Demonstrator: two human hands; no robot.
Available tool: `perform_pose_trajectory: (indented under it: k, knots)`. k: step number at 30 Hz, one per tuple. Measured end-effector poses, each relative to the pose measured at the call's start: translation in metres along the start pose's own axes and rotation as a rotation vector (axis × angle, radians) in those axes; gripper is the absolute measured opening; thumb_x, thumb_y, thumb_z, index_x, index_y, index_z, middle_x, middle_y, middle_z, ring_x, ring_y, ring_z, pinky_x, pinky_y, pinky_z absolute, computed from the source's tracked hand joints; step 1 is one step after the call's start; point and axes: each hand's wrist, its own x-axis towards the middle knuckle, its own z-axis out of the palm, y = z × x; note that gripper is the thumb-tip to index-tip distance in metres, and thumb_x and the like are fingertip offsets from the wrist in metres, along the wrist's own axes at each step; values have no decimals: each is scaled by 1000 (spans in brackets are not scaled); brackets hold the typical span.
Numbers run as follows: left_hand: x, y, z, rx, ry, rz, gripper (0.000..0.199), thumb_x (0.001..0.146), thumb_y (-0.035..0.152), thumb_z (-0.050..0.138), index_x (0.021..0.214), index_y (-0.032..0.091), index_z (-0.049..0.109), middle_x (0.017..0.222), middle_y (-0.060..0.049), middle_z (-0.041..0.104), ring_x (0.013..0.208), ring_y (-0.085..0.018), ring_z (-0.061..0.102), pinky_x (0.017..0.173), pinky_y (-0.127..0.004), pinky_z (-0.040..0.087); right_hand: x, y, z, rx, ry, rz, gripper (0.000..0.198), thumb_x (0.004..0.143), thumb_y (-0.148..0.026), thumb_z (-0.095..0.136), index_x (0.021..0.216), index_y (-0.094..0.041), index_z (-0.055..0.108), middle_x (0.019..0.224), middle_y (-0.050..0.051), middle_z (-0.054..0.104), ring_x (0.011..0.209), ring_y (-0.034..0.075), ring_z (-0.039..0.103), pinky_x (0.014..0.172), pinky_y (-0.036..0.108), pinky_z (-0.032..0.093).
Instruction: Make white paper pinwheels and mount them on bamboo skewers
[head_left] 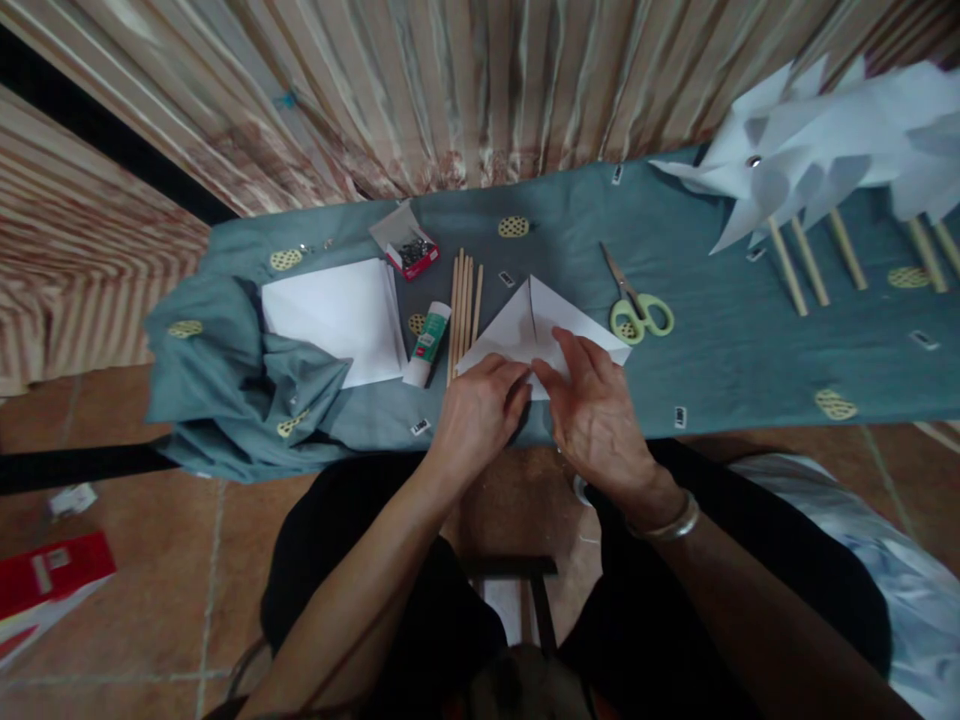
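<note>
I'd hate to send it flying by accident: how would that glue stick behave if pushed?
The glue stick would probably roll, being a cylinder lying on its side. The wooden sticks alongside might check it on one side. The fabric tablecloth beneath would likely add some drag.

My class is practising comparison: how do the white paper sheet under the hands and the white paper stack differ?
The white paper sheet is turned cornerwise; the white paper stack lies more squarely. The sheet has a dark line running in from its far corner; the stack's visible top shows none. Both lie on patterned teal cloth.
</note>
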Motion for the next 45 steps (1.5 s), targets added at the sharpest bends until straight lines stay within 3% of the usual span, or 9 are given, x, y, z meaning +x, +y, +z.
perform_pose_trajectory:
  k: [6, 12, 15, 22, 30, 33, 37, 42, 45]
  knots:
    - [-7, -2, -2, -77, 33, 65, 15, 88, 17, 57, 97, 14, 68, 102, -8, 66, 92, -18, 66, 85, -31, 55, 11, -4, 3, 31, 36, -26, 25, 91, -13, 41, 104, -13, 62, 142, 18, 47, 128, 30, 41, 97, 46, 44]
    - [-9, -8, 0, -65, 0, 83, 17, 82, 11, 62, 98, 14, 68, 105, -8, 67, 96, -20, 65, 89, -33, 54, 12, 4, 4, 167, 24, 43, 30, 86, -12, 42, 104, -21, 64, 143, 10, 47, 129, 30, 42, 100, 50, 43]
    - [-9, -10, 1, -50, -1, 80, 18, 83, 11, 60, 99, 16, 68, 105, -7, 66, 97, -19, 65, 90, -32, 53, 16, 10, -2, 231, 18, 29, 30, 84, -11, 44, 101, -19, 67, 143, 11, 48, 129, 31, 44, 102, 51, 43]
    - [-8, -8, 0, 41, 2, 125, 16, 84, 11, 58, 96, 16, 68, 102, -8, 67, 95, -19, 64, 86, -32, 53, 19, 38, -9, 245, 160, 88, 47, 86, -11, 39, 128, -16, 58, 137, 14, 56, 128, 29, 51, 104, 53, 44]
    - [-10, -13, -1, 109, 33, 192, 24, 82, 9, 58, 103, 15, 69, 107, -10, 69, 103, -21, 63, 93, -35, 52, 15, 51, -4, 137, 140, 113, 43, 91, -23, 41, 128, -6, 57, 131, 22, 59, 124, 32, 55, 103, 52, 45]
    - [-9, -17, -2, 135, 50, 204, 27, 83, 7, 56, 105, 14, 69, 109, -10, 69, 105, -22, 62, 96, -37, 51, 9, 53, -10, 187, 173, 151, 42, 89, -28, 47, 125, -10, 59, 128, 20, 63, 111, 31, 63, 98, 50, 49]
    - [-2, -17, -2, 146, 71, 222, 30, 82, 5, 53, 104, 16, 70, 113, -9, 68, 109, -21, 61, 100, -38, 49, -4, 62, -14, 354, 165, 341, 41, 81, -30, 58, 119, -17, 63, 103, 11, 73, 71, 22, 69, 75, 43, 58]
    - [12, -13, -2, 173, 76, 249, 31, 81, 1, 50, 101, 14, 72, 118, -12, 66, 111, -22, 59, 101, -38, 48, -18, 72, -5, 619, 170, 426, 48, 75, -28, 63, 122, -18, 61, 103, 10, 73, 65, 17, 67, 67, 36, 58]
    - [12, -10, -4, 162, 121, 275, 35, 83, 1, 48, 107, 15, 69, 124, -12, 63, 115, -22, 57, 102, -41, 46, -23, 68, -7, 601, 155, 431, 51, 74, -29, 65, 124, -19, 59, 104, 9, 73, 64, 17, 68, 67, 37, 58]
